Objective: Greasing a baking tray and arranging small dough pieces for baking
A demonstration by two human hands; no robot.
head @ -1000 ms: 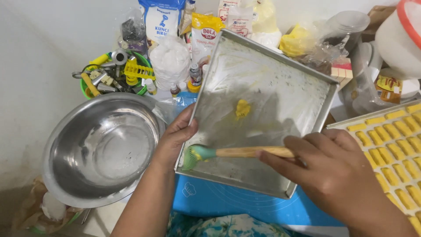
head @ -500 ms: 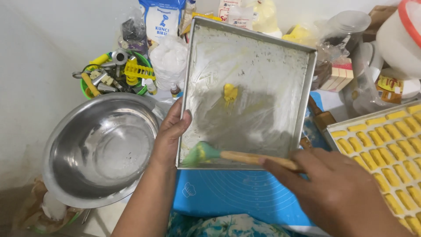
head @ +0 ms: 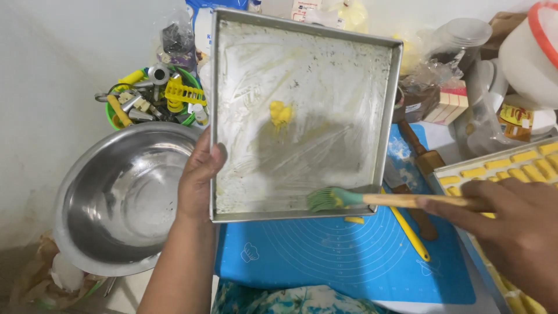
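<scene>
Since the earlier frame the brush head (head: 329, 199) has slid to the baking tray's (head: 302, 116) lower right corner, right hand (head: 511, 229) gripping its handle, left hand (head: 199, 174) clasping the tray's left edge above the blue mat (head: 325, 256).

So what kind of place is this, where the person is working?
Most likely a home kitchen set up for baking. The left hand steadies a greased square baking tray, the right hand holds a pastry brush, and a blue silicone baking mat lies beside a tray of yellow dough pieces.
</scene>
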